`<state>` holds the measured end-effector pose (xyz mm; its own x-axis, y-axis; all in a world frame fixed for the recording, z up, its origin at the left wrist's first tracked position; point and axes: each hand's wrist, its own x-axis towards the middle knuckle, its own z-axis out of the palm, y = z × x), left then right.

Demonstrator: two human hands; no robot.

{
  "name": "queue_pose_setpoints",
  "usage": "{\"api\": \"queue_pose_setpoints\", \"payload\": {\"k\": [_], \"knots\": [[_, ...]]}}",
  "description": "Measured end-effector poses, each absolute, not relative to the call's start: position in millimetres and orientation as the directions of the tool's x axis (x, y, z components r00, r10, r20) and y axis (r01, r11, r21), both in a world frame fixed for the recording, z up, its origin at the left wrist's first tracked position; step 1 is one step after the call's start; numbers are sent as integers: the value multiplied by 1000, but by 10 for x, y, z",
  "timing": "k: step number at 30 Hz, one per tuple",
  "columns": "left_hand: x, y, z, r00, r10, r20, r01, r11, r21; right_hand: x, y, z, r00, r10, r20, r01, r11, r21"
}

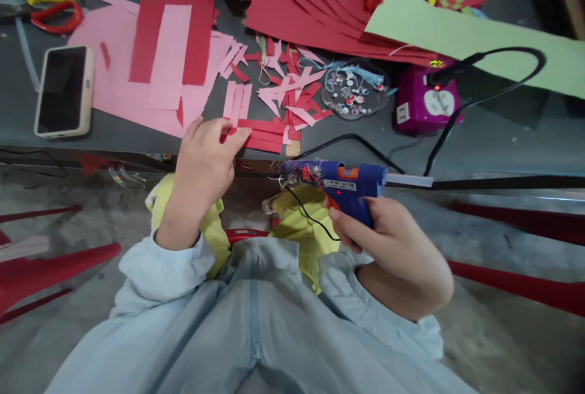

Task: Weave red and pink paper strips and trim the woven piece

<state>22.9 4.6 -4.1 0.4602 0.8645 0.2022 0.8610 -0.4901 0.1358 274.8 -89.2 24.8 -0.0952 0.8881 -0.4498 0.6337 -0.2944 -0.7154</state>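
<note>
My right hand (388, 229) is wrapped around the handle of a blue hot glue gun (361, 187), just off the table's front edge. The gun's nozzle end points left, caked with glue strings and red bits; a white glue stick (409, 180) pokes out of its back. My left hand (205, 156) rests at the table edge with fingers apart, thumb and index touching paper strips. Beside it, pink strips (236, 100) stand lengthwise and red strips (262, 135) lie crosswise against them. How the strips join beneath my fingers is hidden.
Scissors (55, 7), a white phone-like device (64, 92) and pink paper (114, 92) lie left. Paper scraps (292, 92), a bead dish (350, 98) and a purple power adapter (425, 102) with a black cable (484, 98) sit right. Red and green sheets (457, 28) fill the back.
</note>
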Motion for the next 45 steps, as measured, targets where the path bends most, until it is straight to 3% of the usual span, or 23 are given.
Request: {"api": "queue_pose_setpoints", "payload": {"k": [20,30,38,45], "knots": [[237,37,-28,461,870,175,873,-480,89,2758,-900,245,-79,901,-426,604,-296,-740],[232,37,-41,425,891,160,886,-445,128,2520,-734,261,15,946,-323,274,-314,-909],[254,9,-20,421,894,150,885,-442,149,2251,-429,154,-11,961,-275,363,-252,-897],[252,9,-9,440,885,152,874,-461,155,2244,-408,117,-13,946,-325,394,-294,-871]]}}
